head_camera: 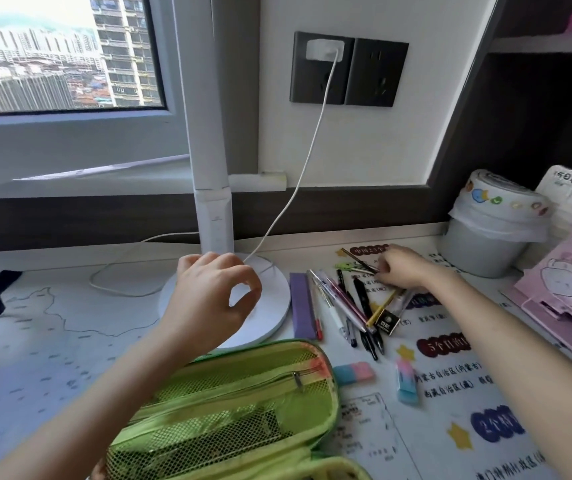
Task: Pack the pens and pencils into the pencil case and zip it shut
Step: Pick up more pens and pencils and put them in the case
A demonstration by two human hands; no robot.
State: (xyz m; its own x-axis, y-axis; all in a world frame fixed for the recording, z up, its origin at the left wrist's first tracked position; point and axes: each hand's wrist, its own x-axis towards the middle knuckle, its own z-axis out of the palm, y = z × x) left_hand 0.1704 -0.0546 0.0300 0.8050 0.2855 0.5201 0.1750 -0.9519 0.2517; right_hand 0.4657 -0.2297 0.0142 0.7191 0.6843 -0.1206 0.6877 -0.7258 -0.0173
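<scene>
A person's 2 hands reach over a map-printed worktop [52, 341]. The left hand [211, 292] hovers at centre frame above a white lamp base [274, 306], fingers loosely curled, thumb and forefinger nearly meeting in a ring, holding nothing. The right hand [402, 266], right of centre, curls its fingers down onto the far end of a scatter of pens [346, 306] and pinches a few thin ones there. The rest of the pens lie fanned just below and left of that hand, beside a purple box [301, 304] that lies against the lamp base's right edge. A green case [243, 403] lies unzipped at lower centre, under the left forearm, its mesh pockets showing. 2 pink-and-blue erasers [353, 373] [406, 384] lie just right of the case, below the pens. A white cable [312, 150] runs from a wall socket [348, 69] at upper centre down to the lamp base. A lined bin [492, 230] stands at right, behind the right forearm.
</scene>
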